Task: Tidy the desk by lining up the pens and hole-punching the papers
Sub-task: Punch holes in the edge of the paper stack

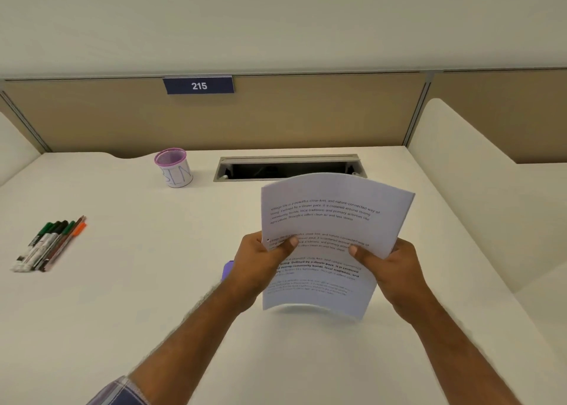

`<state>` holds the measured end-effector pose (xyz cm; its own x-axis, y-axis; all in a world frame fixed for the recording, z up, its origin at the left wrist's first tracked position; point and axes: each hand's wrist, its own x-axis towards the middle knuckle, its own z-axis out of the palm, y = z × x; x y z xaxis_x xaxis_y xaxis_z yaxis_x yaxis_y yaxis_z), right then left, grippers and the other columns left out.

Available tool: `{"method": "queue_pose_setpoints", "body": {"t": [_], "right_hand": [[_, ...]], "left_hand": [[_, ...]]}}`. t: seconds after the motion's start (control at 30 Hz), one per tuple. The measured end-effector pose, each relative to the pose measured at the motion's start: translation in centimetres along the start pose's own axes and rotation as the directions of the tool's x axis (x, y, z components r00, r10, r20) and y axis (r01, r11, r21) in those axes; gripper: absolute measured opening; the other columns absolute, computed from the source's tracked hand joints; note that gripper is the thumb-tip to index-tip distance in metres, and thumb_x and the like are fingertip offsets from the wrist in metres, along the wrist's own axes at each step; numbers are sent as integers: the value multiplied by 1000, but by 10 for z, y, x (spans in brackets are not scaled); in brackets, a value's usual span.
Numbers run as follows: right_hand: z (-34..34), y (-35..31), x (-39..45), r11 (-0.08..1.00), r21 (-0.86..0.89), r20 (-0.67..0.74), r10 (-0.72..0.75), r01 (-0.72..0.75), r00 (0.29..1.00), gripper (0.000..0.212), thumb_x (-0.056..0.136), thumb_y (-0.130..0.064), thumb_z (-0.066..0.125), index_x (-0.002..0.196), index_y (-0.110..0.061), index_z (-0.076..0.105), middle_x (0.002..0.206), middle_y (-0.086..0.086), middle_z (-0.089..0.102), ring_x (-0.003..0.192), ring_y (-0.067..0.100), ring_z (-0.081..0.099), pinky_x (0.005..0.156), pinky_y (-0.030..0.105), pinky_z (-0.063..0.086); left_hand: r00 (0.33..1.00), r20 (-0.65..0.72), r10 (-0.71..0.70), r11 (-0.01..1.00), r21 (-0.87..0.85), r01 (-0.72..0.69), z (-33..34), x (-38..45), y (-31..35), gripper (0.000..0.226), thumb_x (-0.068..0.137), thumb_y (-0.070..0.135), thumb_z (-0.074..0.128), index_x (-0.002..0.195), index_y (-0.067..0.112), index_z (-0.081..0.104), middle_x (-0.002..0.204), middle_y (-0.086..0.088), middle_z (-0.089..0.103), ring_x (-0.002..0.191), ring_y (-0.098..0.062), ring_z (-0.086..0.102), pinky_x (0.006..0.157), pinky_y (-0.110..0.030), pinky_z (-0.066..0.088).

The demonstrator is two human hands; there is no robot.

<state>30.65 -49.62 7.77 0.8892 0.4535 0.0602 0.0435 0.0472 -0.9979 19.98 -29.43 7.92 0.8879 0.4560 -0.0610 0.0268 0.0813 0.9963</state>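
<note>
Pens (49, 245): we see them lined up side by side at the desk's (138, 282) far left, caps pointing away.
Mesh cup (173, 168): purple, upright near the back edge, left of the cable slot (288, 168).
Purple object (227, 270): mostly hidden behind our left wrist; we cannot tell what it is.
Left hand (260, 260): grips the papers' left edge, thumb on the front.
Papers (331, 239): printed stack held upright, bowed, bottom edge near the desk; 1 punched hole shows by the left thumb.
Right hand (389, 269): grips the right edge, thumb on the front.
</note>
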Motion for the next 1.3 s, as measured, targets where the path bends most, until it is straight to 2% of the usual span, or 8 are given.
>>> {"method": "queue_pose_setpoints", "body": {"t": [0.17,0.3,0.37,0.57,0.83,1.07,1.2,1.3], "right_hand": [[1,-5,-4,987,44,-22,-155,156,988,20,83,-16,73,96,-32,74,95,-5,77,85,16,73,64,24,60],[8,22,-9,999,-25,-64,38,-40,997,17,85,-9,73,85,-25,75,92,0,79,83,16,75,75,35,61],[7,30,-14,998,-31,-77,60,-62,995,15,86,-12,72,87,-26,76,90,-3,79,82,15,75,76,37,61],[4,40,-20,996,-53,-75,69,-74,995,18,86,-13,72,83,-30,76,87,-8,79,84,14,74,72,29,61],[1,52,-20,991,-43,-59,125,-128,990,21,86,-11,72,88,-32,73,87,-16,78,84,6,74,71,21,60],[-10,55,-16,993,-53,-60,102,-106,993,23,81,-19,77,92,-39,74,96,-15,77,90,5,72,71,12,55],[-13,63,-13,986,-71,-150,139,-151,979,35,77,-23,81,107,-33,66,111,-14,72,107,1,64,92,29,47],[-9,64,-14,968,58,-176,249,-242,952,58,74,-24,82,125,-24,54,129,-3,62,121,10,56,103,36,44]], "left_hand": [[981,-6,196,981,-11,-196,1,-10,4,19,88,27,70,106,31,77,105,6,78,94,-15,74,71,-20,58],[994,-109,28,999,41,-24,9,-14,-18,14,91,20,72,98,32,75,97,9,79,98,-17,74,76,-21,59],[983,-175,47,996,88,-32,12,-18,-26,16,91,21,71,86,37,75,89,14,79,89,-8,74,71,-16,57],[981,-195,9,995,99,10,17,-18,-40,8,92,22,70,95,27,76,89,13,79,87,-8,73,70,-14,56],[985,-170,-42,997,64,54,23,-20,-46,10,93,26,67,89,33,73,86,21,77,80,3,71,62,-9,53],[965,-250,-78,997,-5,80,16,-8,-40,8,93,24,68,97,25,74,93,9,79,92,-14,74,69,-20,58],[967,-246,-65,992,-123,35,13,-4,-26,24,94,21,66,116,12,69,111,-4,77,107,-27,70,92,-44,58],[977,-208,-57,973,-229,8,16,-3,-15,33,95,21,62,126,12,63,123,-6,72,116,-27,67,101,-50,52]]}}
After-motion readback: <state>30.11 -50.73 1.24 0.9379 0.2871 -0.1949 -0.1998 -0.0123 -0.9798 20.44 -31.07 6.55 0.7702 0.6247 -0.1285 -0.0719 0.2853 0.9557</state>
